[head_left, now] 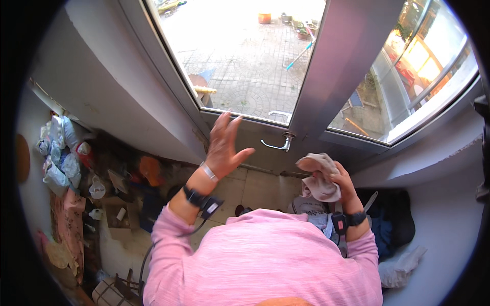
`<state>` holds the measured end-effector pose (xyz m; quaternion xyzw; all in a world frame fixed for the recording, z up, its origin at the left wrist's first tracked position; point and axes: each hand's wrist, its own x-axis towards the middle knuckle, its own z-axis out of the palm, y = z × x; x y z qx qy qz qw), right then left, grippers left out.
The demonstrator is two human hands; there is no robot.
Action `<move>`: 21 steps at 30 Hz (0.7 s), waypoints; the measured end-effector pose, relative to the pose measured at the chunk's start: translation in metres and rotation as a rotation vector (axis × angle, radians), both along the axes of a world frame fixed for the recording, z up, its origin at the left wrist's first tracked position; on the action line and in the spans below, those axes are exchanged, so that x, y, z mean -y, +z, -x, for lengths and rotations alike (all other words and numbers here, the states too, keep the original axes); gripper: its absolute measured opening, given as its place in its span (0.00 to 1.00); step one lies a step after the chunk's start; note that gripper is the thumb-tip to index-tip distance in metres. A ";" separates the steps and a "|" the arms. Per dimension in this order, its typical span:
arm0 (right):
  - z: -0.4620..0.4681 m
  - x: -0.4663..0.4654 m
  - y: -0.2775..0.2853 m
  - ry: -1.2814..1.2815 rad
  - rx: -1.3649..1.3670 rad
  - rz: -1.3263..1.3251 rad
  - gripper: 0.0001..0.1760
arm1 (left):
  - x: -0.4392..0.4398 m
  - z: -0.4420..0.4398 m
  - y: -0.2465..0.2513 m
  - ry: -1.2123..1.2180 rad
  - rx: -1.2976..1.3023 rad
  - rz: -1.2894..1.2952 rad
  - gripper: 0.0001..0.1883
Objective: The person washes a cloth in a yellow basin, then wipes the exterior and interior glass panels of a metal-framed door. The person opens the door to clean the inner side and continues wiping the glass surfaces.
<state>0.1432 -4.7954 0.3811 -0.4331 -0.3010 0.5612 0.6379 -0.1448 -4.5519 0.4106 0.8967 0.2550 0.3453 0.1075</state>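
My left hand [226, 147] is raised with its fingers spread, in front of the lower edge of the glass pane, and holds nothing. To its right, a curved metal door handle [281, 143] is fixed to the grey metal door [260, 153]; the hand does not touch it. A crumpled pale cloth [323, 183] is gripped in my right hand [345, 183], below and to the right of the handle. Both wrists wear dark straps with small devices.
Plastic bags [63, 164] hang on the left wall above a cluttered floor with an open cardboard box [116, 222]. Bags and dark fabric [392, 222] lie at my right side. Beyond the glass are a paved yard [245, 65] and an orange pot [264, 18].
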 end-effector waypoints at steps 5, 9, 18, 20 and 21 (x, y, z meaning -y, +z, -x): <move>-0.021 0.053 -0.029 -0.238 -0.228 -0.043 0.32 | 0.015 -0.169 0.097 -0.229 -0.131 -0.754 0.42; -0.036 0.081 -0.054 -0.351 -0.176 0.115 0.31 | 0.015 -0.225 0.122 -0.196 -0.375 -1.037 0.37; -0.066 0.098 -0.106 -0.374 -0.611 0.103 0.30 | 0.012 -0.202 0.126 -0.165 -0.514 -1.231 0.33; -0.071 0.091 -0.112 -0.390 -0.644 0.093 0.30 | 0.027 -0.196 0.124 -0.126 -0.555 -1.207 0.33; -0.073 0.087 -0.113 -0.362 -0.627 0.107 0.30 | 0.035 -0.191 0.123 -0.104 -0.564 -1.199 0.33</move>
